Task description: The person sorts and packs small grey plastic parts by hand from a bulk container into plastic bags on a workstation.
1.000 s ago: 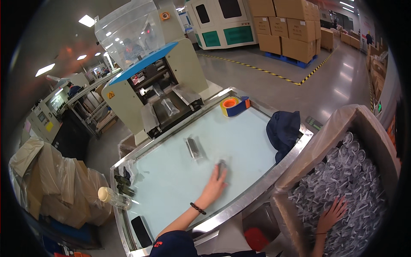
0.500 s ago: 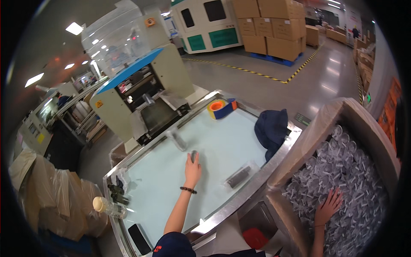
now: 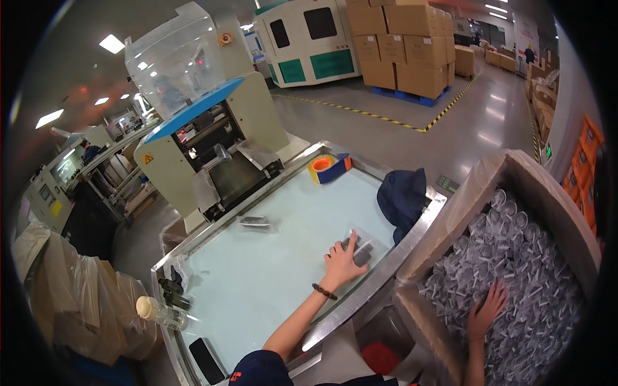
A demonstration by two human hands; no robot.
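Observation:
My left hand (image 3: 344,264) is over a clear plastic bag (image 3: 373,246) with dark grey pieces inside, at the right side of the pale tabletop. Its fingers are bent around the bag and partly cover the contents. Farther left on the table lies another small clear bag (image 3: 255,222) with a dark grey piece in it. My right hand (image 3: 487,310) rests on a heap of clear plastic parts (image 3: 515,264) inside a lined cardboard box, its fingers stretched out. Whatever lies beneath its palm is hidden.
A tape roll (image 3: 320,166) and a dark blue cloth cap (image 3: 402,196) lie along the table's far side. A bottle (image 3: 161,313) and a phone (image 3: 206,360) are at the left edge. A machine (image 3: 225,128) with a blue top stands beyond the table.
My left hand has moved right, from mid-table with a small dark piece in its fingers, onto the bag at the right. The other bag, blurred before, now lies flat. My right hand has barely shifted.

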